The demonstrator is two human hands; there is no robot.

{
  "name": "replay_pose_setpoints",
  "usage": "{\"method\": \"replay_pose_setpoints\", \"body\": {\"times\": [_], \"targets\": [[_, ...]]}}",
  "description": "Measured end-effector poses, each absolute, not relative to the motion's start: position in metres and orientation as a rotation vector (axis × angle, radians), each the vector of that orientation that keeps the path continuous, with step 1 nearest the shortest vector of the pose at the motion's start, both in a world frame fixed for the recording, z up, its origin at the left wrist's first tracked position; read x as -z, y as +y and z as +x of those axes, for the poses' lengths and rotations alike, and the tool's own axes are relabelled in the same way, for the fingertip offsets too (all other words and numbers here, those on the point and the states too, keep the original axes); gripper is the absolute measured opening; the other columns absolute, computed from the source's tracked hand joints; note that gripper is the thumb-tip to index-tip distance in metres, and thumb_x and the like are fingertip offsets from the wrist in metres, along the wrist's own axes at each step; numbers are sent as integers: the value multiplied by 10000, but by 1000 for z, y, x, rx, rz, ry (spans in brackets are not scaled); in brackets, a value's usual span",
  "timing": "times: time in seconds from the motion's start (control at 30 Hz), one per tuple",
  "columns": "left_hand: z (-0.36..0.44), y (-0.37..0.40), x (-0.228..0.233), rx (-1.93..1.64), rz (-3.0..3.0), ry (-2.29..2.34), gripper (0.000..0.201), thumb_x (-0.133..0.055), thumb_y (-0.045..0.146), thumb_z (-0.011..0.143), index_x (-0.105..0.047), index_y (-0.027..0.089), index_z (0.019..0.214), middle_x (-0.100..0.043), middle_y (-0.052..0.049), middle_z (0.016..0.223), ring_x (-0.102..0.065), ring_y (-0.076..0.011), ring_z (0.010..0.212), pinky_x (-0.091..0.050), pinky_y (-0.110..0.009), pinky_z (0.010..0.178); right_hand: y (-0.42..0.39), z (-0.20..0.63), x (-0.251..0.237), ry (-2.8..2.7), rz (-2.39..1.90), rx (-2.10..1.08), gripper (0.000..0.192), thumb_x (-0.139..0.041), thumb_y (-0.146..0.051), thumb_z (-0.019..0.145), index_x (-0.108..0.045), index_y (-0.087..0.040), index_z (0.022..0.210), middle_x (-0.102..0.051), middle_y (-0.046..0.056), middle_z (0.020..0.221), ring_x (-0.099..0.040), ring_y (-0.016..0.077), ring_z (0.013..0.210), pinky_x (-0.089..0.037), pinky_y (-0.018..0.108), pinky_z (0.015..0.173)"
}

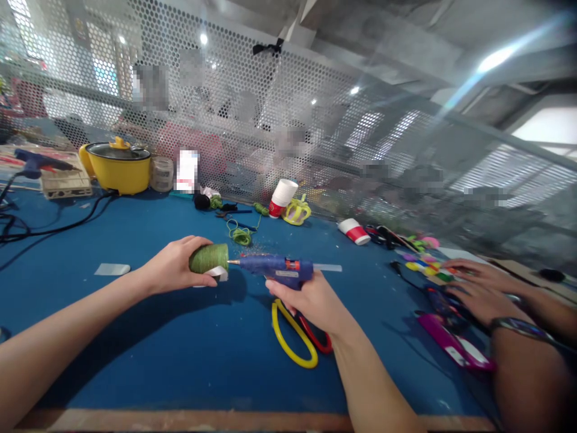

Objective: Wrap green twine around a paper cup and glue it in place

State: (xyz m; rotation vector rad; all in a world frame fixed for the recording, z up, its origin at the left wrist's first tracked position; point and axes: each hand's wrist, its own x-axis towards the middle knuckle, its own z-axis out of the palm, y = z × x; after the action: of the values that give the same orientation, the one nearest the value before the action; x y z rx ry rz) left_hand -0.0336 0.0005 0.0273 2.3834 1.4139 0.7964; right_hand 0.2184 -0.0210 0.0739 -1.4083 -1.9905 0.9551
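Nearest us on the blue worktop [135, 361] lie scissors [295, 337] with yellow and red handles, just under our right hand [315, 300], whose grip is clenched around a blue glue gun [279, 269]. Its nozzle touches the green-wrapped cup [210, 260], which our left hand [174, 266] grasps just above the worktop. Another person's hands [473, 288] rest at the right. Farther back stands a yellow pot [118, 165].

Bright overhead lamps with streaky glare at upper right, soft shadows on the blue tabletop [135, 361], fisheye-bent blurry edges.
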Motion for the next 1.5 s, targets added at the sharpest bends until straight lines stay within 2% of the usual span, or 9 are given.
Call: {"method": "replay_pose_setpoints", "body": {"times": [0.47,0.8,0.97,1.3,1.5], "targets": [[-34,0,-27,-805,2390,1427,613,-658,514,644,-509,131,1099,-599,-116,1023,-580,-259,895,-457,-346,749,-21,217,-74,-2019,-1404,-951,223,-578,-322,742,-522,-168,592,-457,-48,405,-420,76,360,-348,208,387],[-31,-2,-27,-753,2441,1419,629,-663,510,643,-491,141,1122,-580,-118,1015,-588,-264,871,-462,-355,732,-17,219,-70,-1982,-1395,-951,191,-572,-325,741,-570,-149,667,-554,-3,534,-425,65,361,-386,215,400],[-31,-4,-26,-756,2471,1409,633,-662,521,641,-488,157,1128,-574,-106,1004,-592,-259,856,-467,-347,717,-14,221,-67,-1985,-1386,-944,193,-565,-334,753,-580,-148,706,-503,-28,463,-418,76,374,-394,227,431],[-31,-5,-27,-734,2519,1400,648,-645,535,652,-471,154,1146,-564,-104,994,-592,-258,839,-471,-349,695,-12,221,-67,-1995,-1394,-888,261,-550,-366,764,-520,-171,594,-442,-45,378,-434,95,386,-410,240,473],[-31,-3,-27,-760,2488,1401,631,-656,524,646,-487,154,1129,-572,-102,992,-593,-258,849,-468,-347,710,-18,219,-73,-1987,-1407,-912,236,-557,-362,750,-548,-153,641,-520,-22,479,-409,70,367,-390,227,442]]}}
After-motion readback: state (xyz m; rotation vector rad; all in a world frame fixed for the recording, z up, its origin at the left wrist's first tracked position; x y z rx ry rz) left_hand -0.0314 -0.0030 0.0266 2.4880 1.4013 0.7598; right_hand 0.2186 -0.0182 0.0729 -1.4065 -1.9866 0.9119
